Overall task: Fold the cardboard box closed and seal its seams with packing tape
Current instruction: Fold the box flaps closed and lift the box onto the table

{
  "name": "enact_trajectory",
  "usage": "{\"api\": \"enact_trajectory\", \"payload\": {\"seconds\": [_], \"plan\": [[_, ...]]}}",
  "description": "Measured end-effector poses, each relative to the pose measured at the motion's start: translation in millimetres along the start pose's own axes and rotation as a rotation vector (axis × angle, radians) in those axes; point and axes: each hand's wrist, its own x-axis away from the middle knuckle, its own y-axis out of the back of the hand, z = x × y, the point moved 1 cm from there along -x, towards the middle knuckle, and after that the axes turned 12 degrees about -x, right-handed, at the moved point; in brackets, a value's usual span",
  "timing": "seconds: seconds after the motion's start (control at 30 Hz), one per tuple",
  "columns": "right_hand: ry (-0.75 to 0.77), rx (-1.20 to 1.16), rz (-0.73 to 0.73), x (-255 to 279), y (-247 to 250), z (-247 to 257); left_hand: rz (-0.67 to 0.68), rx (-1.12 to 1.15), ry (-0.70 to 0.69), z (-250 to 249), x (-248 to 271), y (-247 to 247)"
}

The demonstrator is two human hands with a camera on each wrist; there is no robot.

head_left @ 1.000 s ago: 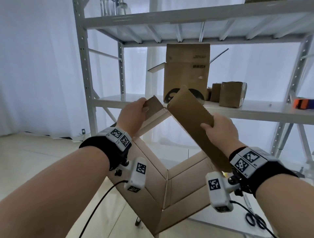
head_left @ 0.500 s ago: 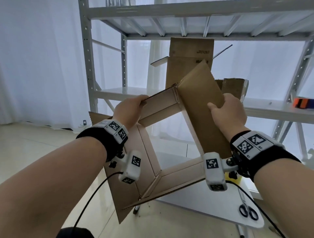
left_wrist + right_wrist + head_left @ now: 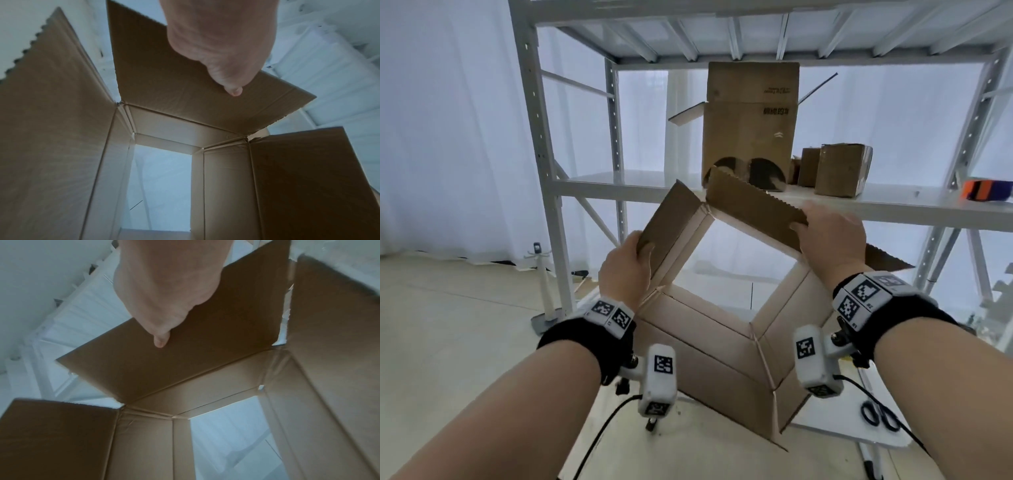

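Note:
A brown cardboard box hangs in the air in front of me, tilted like a diamond, both ends open so the curtain shows through it. My left hand grips the upper-left flap at its edge; the thumb lies on the flap's inner face. My right hand grips the upper-right flap, thumb on its inner face. The other flaps stand spread outward. An orange and black tape roll lies on the shelf at the far right.
A white metal shelving rack stands straight ahead. On its middle shelf are a tall open carton and small closed boxes. Black scissors lie on a white table at lower right. A small white stand is on the floor.
The box has turned in my hands and opened from a skewed shape into a square tube. My hands shifted along the upper flaps, and the head view tipped upward.

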Motion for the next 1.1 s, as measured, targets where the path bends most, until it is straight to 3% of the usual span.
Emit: {"api": "enact_trajectory", "payload": {"seconds": [0.13,0.27,0.5,0.7,0.9,1.1], "plan": [[-0.290,0.032,0.081,18,-14,-35,0.030,0.099,0.153,29,16,-12],[-0.552,-0.162,0.029,26,-35,-58,0.061,0.135,0.159,41,19,-21],[-0.355,-0.231,-0.054,25,-52,-46,0.135,-0.059,0.132,41,17,-47],[-0.302,-0.313,-0.162,18,-62,-14,0.277,-0.183,0.083,17,23,-75],[-0.252,-0.356,-0.221,19,-70,-19,0.418,-0.137,-0.005,13,13,-86],[-0.191,-0.414,-0.222,8,-66,-32,0.328,0.030,0.089,19,-24,-78]]}}
